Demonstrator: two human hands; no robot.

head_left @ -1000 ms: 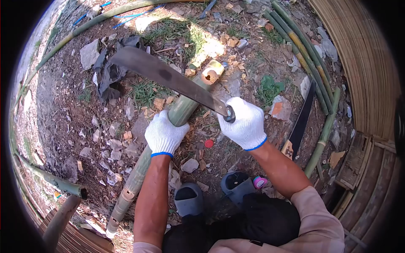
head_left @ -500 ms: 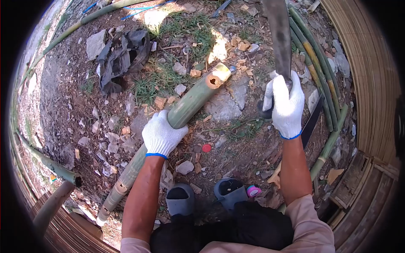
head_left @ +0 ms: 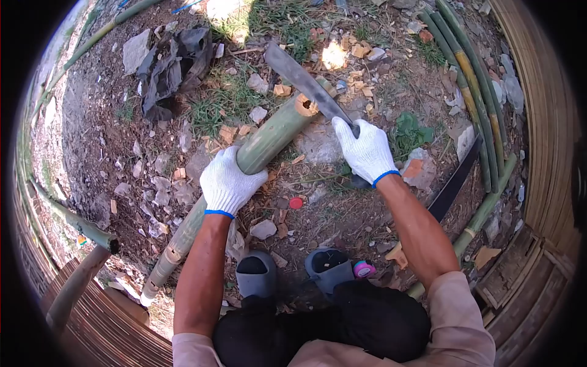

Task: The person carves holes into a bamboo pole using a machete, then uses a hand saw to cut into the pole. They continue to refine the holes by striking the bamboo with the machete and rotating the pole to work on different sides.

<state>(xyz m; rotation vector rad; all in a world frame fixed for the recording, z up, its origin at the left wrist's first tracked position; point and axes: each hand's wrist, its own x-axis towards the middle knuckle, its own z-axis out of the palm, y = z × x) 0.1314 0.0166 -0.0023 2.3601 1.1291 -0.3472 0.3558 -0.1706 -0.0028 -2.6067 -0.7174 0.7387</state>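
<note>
My left hand, in a white glove with a blue cuff, is wrapped round a thick green bamboo pole. The pole slants from lower left to upper right, and its upper end has a hole in the cut face. In my right hand, also gloved, is the handle of a machete. Its long dark blade points up and left and lies across the pole's upper end; whether it touches cannot be told.
A black handsaw and several green bamboo poles lie at the right. Crumpled black plastic is at the upper left. A pink tape measure sits beside my right foot. Stones and wood chips cover the ground.
My right hand has come down and left with the machete, whose blade has swung from upright to across the pole's end. My left hand keeps its hold.
</note>
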